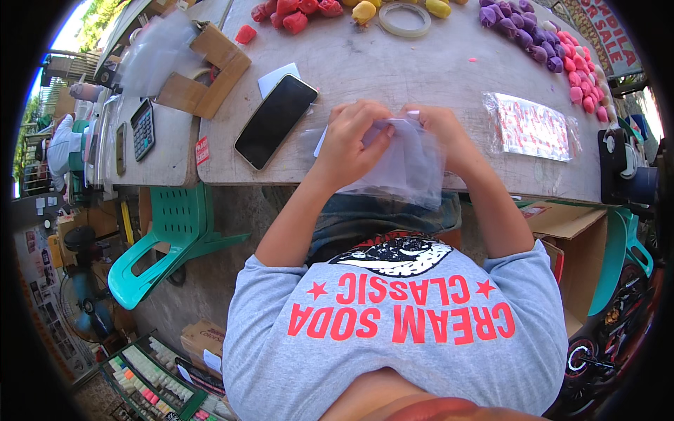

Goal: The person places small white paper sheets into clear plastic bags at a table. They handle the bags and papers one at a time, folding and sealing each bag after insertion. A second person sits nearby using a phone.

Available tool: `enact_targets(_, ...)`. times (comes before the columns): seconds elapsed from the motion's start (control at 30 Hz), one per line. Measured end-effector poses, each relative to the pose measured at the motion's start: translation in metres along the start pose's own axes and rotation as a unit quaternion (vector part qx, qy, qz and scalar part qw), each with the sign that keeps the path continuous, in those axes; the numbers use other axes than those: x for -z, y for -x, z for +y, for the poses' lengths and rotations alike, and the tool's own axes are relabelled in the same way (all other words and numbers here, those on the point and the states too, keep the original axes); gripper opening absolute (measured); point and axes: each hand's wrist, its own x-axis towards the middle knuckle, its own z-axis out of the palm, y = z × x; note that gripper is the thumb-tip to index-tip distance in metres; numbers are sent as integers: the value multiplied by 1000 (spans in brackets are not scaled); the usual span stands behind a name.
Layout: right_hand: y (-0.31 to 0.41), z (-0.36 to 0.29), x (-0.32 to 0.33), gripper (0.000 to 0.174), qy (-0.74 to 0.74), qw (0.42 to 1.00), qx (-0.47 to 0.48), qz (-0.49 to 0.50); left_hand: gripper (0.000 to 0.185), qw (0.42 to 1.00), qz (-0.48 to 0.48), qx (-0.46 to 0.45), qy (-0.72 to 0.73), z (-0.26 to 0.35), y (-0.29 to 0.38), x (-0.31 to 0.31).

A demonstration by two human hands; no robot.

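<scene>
My left hand (354, 144) pinches the top edge of a clear plastic bag (418, 184) between thumb and fingers. On the bag's other side, my right hand (441, 130) grips the same edge, with a bit of white paper (413, 114) showing at its fingertips. The bag hangs over the table's front edge above my lap; whether the pale sheet seen through it is inside or behind is unclear. Left of my hands, a smartphone (276, 122) with a dark screen lies partly over a white paper (279, 78). To the right rests a clear packet of red-and-white printed pieces (534, 126).
Red (296, 22), yellow (363, 11), purple (518, 31) and pink (582, 73) rose-shaped pieces line the table's far side. A tape roll (404, 20) lies among them. A tape dispenser (626, 163) stands right; cut cardboard (210, 79), a calculator (142, 129) and a green chair (168, 231) are left.
</scene>
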Motion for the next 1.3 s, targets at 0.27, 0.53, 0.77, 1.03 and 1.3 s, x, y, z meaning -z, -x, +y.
enact_targets(0.27, -1, -8, 29, 23, -113, 989, 10, 97, 20, 989, 23, 144, -9, -5, -3, 0)
enact_targets(0.53, 10, -15, 29, 33, -82, 983, 19, 164, 21, 988, 99, 105, -53, 7, -12, -6)
enact_targets(0.77, 22, -11, 0, 53, -173, 963, 66, 195, 21, 963, 209, 166, 29, 7, -29, -5)
enact_targets(1.03, 13, 17, -4, 62, -161, 965, -2, 207, 21, 975, 137, 171, 47, -7, -30, -10)
enact_targets(1.3, 16, 12, 40, 37, -116, 977, -62, 168, 22, 917, 151, 301, 213, -11, -36, 26)
